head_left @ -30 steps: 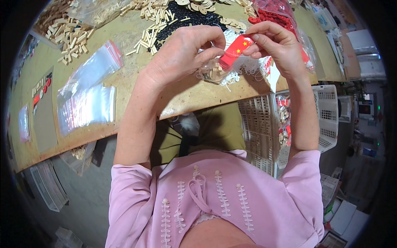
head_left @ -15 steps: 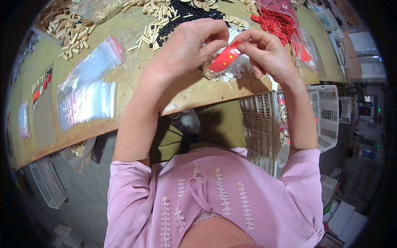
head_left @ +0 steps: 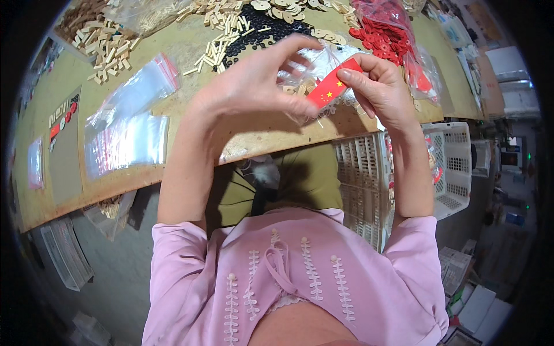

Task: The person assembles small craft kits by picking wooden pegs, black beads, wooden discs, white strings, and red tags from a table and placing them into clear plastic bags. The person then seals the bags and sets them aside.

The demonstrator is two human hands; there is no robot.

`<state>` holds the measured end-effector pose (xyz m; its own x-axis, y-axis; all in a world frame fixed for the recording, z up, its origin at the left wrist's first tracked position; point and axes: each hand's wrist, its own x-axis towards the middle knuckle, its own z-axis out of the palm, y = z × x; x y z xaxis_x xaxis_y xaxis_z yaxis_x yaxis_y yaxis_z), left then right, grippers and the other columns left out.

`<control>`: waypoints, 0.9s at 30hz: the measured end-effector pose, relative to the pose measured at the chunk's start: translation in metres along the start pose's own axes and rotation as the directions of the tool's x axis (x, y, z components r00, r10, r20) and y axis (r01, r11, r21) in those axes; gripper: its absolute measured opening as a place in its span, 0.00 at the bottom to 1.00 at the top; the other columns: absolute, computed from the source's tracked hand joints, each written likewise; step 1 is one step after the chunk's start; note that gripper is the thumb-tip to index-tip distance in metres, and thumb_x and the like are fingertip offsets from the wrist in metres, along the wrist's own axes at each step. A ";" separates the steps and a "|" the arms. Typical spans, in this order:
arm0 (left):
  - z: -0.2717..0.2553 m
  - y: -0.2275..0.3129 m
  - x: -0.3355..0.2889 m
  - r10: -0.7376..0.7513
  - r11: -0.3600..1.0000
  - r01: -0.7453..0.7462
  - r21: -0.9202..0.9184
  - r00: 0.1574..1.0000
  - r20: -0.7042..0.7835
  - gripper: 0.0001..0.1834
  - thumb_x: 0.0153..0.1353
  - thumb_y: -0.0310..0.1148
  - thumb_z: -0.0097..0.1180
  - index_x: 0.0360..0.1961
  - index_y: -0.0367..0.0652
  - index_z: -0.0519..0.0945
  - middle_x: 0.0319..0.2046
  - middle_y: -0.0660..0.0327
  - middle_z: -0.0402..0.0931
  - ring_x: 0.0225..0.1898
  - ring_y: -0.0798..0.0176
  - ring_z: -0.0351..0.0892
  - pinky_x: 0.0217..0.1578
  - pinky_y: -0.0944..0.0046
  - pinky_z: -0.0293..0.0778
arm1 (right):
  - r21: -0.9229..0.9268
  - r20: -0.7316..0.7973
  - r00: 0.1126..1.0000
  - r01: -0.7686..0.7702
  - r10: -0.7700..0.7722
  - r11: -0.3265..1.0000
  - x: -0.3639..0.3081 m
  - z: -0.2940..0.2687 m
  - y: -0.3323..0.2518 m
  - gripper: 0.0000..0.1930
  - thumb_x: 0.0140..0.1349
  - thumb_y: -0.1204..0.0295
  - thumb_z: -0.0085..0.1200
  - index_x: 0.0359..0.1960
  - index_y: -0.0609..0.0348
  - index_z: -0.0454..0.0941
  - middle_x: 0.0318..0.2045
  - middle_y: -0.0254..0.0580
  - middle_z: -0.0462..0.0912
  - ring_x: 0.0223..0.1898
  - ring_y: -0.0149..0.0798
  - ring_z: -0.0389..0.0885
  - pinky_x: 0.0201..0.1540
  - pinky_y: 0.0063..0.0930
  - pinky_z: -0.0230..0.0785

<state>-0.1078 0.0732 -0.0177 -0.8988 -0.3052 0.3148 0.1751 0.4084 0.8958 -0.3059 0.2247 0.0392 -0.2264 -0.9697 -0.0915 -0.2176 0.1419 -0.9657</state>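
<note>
My right hand [head_left: 381, 89] pinches a red strip with yellow stars [head_left: 328, 93] between thumb and fingers, close to its upper right end. The strip slants down toward the thumb of my left hand [head_left: 245, 86]. My left hand is curved round a clear plastic bag [head_left: 301, 81], with pale wooden pieces showing through it; the hand's fingers are slightly blurred and partly hide the bag. Behind and below the strip lies a tangle of white strings [head_left: 340, 106], partly covered by my hands.
Black rings [head_left: 262, 41], wooden sticks [head_left: 214, 49], wooden discs [head_left: 329, 37] and red discs [head_left: 384, 37] lie in heaps along the far side. Clear zip bags [head_left: 130, 141] and a sample board [head_left: 64, 150] are on the left. White plastic crates [head_left: 360, 179] stand below the table's edge.
My left hand has opened wider and moved slightly down and left. My right hand has shifted a little down with the red strip, which now shows more of its length.
</note>
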 end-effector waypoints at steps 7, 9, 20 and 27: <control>0.015 -0.006 -0.039 -0.290 0.939 0.262 0.222 0.951 0.104 0.20 0.57 0.33 0.73 0.48 0.37 0.81 0.35 0.58 0.81 0.37 0.67 0.77 0.41 0.62 0.75 | 0.040 0.203 0.966 -0.171 0.160 0.984 -0.007 0.015 0.027 0.09 0.72 0.67 0.60 0.42 0.61 0.83 0.18 0.24 0.77 0.13 0.16 0.66 0.15 0.14 0.55; 0.018 -0.015 -0.052 -0.273 0.960 0.267 0.088 0.959 0.076 0.19 0.58 0.31 0.72 0.47 0.37 0.81 0.36 0.61 0.81 0.38 0.69 0.76 0.42 0.64 0.74 | -0.003 0.155 0.971 -0.186 0.184 0.983 -0.008 0.023 0.025 0.07 0.69 0.69 0.63 0.41 0.60 0.82 0.19 0.23 0.77 0.15 0.16 0.68 0.18 0.14 0.57; 0.034 0.003 -0.090 -0.142 0.990 0.145 0.001 0.971 -0.190 0.34 0.56 0.35 0.73 0.64 0.45 0.75 0.48 0.54 0.80 0.45 0.60 0.81 0.45 0.61 0.78 | -0.184 0.211 0.977 0.035 0.005 0.982 -0.017 0.039 0.024 0.06 0.69 0.73 0.60 0.38 0.64 0.83 0.22 0.31 0.80 0.23 0.22 0.75 0.25 0.21 0.66; 0.021 0.021 -0.087 0.160 0.965 -0.120 0.232 0.974 -0.161 0.20 0.57 0.34 0.71 0.52 0.47 0.83 0.46 0.54 0.78 0.48 0.53 0.79 0.48 0.57 0.76 | -0.426 0.512 0.843 0.415 -0.164 0.804 -0.027 0.053 0.002 0.07 0.67 0.71 0.60 0.38 0.63 0.83 0.30 0.45 0.85 0.32 0.45 0.86 0.37 0.36 0.76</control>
<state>-0.0344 0.1269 -0.0326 -0.7823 -0.3706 0.5006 0.1839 0.6305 0.7541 -0.2502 0.2405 0.0266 0.3311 -0.9426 -0.0432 -0.6735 -0.2040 -0.7104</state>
